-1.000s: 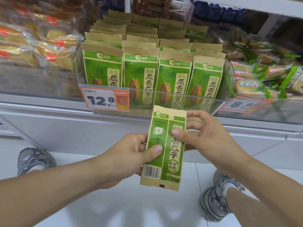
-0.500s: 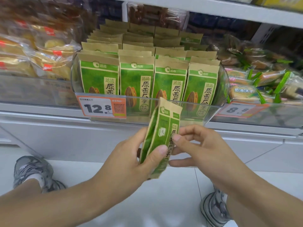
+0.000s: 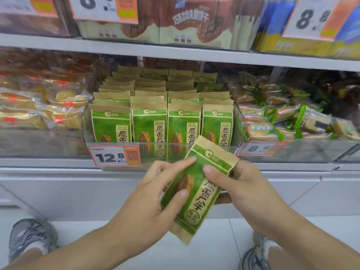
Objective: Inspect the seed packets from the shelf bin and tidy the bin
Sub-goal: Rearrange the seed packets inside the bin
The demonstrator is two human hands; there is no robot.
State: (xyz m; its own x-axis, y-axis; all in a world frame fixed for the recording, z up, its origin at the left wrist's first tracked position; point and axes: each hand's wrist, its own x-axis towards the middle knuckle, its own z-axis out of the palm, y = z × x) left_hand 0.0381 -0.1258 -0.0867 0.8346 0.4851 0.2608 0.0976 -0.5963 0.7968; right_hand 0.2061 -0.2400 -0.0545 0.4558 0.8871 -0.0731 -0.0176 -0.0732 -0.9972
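A green and kraft-paper seed packet (image 3: pixel 196 184) is held between both hands in front of the shelf, tilted with its top to the upper right and its printed front facing me. My left hand (image 3: pixel 148 203) grips its left edge, thumb on the front. My right hand (image 3: pixel 239 188) pinches its upper right part, thumb on the front. Behind stands a clear plastic bin (image 3: pixel 236 131) packed with several upright rows of the same seed packets (image 3: pixel 150 121).
A 12.8 price tag (image 3: pixel 115 157) hangs on the bin's front lip. Wrapped pastries (image 3: pixel 48 112) fill the bin to the left and green-wrapped biscuits (image 3: pixel 288 121) the one to the right. Boxed snacks (image 3: pixel 175 22) sit on the shelf above. My shoes (image 3: pixel 29 238) stand on white floor.
The packet has been turned from its back, through edge-on, to its front, and now tilts to the right. The camera has tipped up, showing the upper shelf.
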